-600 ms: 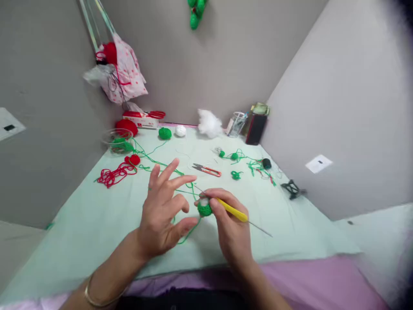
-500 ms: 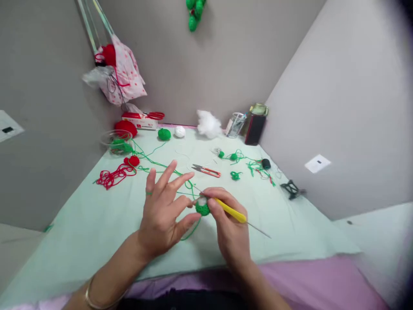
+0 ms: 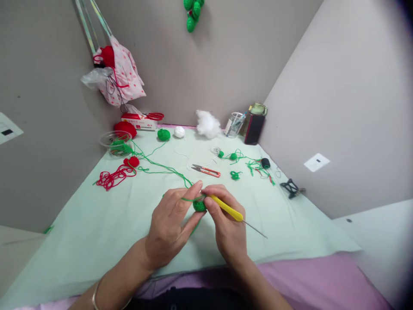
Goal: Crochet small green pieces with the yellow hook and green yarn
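My left hand [image 3: 172, 221] pinches a small green crocheted piece [image 3: 199, 206] between thumb and fingers, with green yarn [image 3: 190, 199] running over the index finger. In my right hand [image 3: 229, 224] is a yellow-handled crochet hook [image 3: 229, 208], gripped like a pen. One thin metal end points down to the right; the other end is hidden by fingers at the piece. From behind the hands, green strands [image 3: 161, 165] lead back to a clear plastic bowl [image 3: 115, 140] at the left.
Orange thread snips [image 3: 206, 170] lie beyond my hands. Red yarn [image 3: 112, 177] sits left; white stuffing [image 3: 208, 125] and a green yarn ball [image 3: 163, 134] stand at the back. Small green pieces [image 3: 232, 156], a black spool [image 3: 265, 163] and a black stand [image 3: 292, 188] lie right.
My left hand's spread fingers have folded in around the green piece, and yarn now crosses the index finger. White filling seen in the piece's top is now covered. The hook stays in my right hand.
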Demonstrator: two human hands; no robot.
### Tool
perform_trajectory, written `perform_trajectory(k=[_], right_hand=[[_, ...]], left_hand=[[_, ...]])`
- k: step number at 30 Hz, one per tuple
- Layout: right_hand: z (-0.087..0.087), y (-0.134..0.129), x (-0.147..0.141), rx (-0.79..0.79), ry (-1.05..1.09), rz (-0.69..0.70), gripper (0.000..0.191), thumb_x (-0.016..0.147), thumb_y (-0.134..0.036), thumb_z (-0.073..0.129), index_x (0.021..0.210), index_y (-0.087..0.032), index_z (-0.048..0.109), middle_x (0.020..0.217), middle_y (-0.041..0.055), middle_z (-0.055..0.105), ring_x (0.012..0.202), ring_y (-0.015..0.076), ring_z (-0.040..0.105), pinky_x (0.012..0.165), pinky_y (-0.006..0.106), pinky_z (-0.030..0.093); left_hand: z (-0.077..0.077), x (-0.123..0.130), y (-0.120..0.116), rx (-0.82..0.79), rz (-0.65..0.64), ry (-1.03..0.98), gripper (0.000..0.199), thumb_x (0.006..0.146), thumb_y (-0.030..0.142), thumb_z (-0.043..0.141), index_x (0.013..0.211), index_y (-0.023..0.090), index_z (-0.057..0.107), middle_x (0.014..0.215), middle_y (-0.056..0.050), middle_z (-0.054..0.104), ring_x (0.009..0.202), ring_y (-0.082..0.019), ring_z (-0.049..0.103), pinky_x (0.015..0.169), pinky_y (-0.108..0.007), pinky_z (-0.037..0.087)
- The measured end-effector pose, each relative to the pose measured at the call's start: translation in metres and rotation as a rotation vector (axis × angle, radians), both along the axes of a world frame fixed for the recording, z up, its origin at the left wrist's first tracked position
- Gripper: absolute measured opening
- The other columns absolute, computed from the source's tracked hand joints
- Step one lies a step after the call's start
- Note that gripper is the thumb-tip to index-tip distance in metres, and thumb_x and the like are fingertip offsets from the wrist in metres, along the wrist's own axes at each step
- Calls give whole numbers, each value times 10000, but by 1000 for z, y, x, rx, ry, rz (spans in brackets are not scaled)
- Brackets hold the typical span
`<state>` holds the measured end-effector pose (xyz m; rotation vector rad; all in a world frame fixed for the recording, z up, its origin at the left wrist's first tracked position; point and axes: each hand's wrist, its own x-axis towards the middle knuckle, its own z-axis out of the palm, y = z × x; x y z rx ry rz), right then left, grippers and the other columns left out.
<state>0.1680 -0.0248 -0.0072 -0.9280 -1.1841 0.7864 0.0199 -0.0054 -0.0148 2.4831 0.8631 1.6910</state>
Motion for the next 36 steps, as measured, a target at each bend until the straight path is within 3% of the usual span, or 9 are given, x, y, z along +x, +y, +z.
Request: perform_trajectory(k=[5,8,15,18,21,24,28,32,36], right_hand=[[0,0,3,-2,-59,8,110,992,-306,707,1023,-278,809,954,26,729,893,165,706,764,274,578],[-2,-2,7,60,-126,-16,136,996,-277,701,1064,-297,817,986,30,739,940,166,708,791,273,584],[-9,-9,7,231,-123,-121,278,987,-166,704,1139,-363,829,947,10,739,886,133,687,739,239,575],[-12,-9,9,180,-17,-59,206,974,-221,743,1097,-354,842,963,12,757,896,141,703,748,248,585],[-17,-8,14,87,118,74,165,988,-275,736,1105,-335,837,982,15,759,819,132,704,733,269,586],[-21,-5,20,37,173,158,164,1001,-306,719,1120,-315,833,982,24,756,785,135,698,746,298,582],[-18,-4,22,94,118,149,164,1006,-292,706,1094,-323,842,1003,39,765,805,159,681,742,326,566],[-14,-8,19,130,8,58,202,1017,-246,681,1084,-343,844,1063,49,806,932,199,714,796,357,586],[-15,-12,17,134,37,43,189,1021,-273,677,1065,-355,842,1056,44,828,956,211,728,792,360,590]], left_hand=[[-1,0,0,-61,-5,-32,822,923,76,752,1646,241,397,1176,-85,786,1059,-218,730,978,-326,574],[1,-1,-4,-179,-39,-96,789,916,100,759,1616,283,443,1112,-35,797,1049,-198,751,1029,-315,573],[-1,1,-17,-736,-220,-378,677,923,215,799,1540,318,541,1109,7,779,1129,-179,748,1108,-311,546],[1,1,-18,-960,-285,-514,717,887,268,850,1538,294,551,1091,-6,765,1102,-185,739,1070,-314,566],[6,-1,-15,-1076,-348,-624,739,859,293,876,1527,262,561,1071,-16,757,1082,-190,737,1040,-316,578],[10,-1,-13,-1112,-400,-661,743,859,294,870,1530,239,555,1061,-27,763,1069,-203,746,1033,-340,585],[6,-2,-14,-1111,-420,-629,732,878,274,846,1545,243,545,1074,-40,770,1114,-236,750,1096,-415,556],[-3,-4,-13,-986,-420,-550,695,871,232,852,1508,299,581,1097,-35,763,1326,-275,655,1221,-491,441],[-7,-7,-12,-883,-336,-428,490,875,224,845,1336,304,699,1087,-47,766,1345,-290,618,1259,-537,376]])
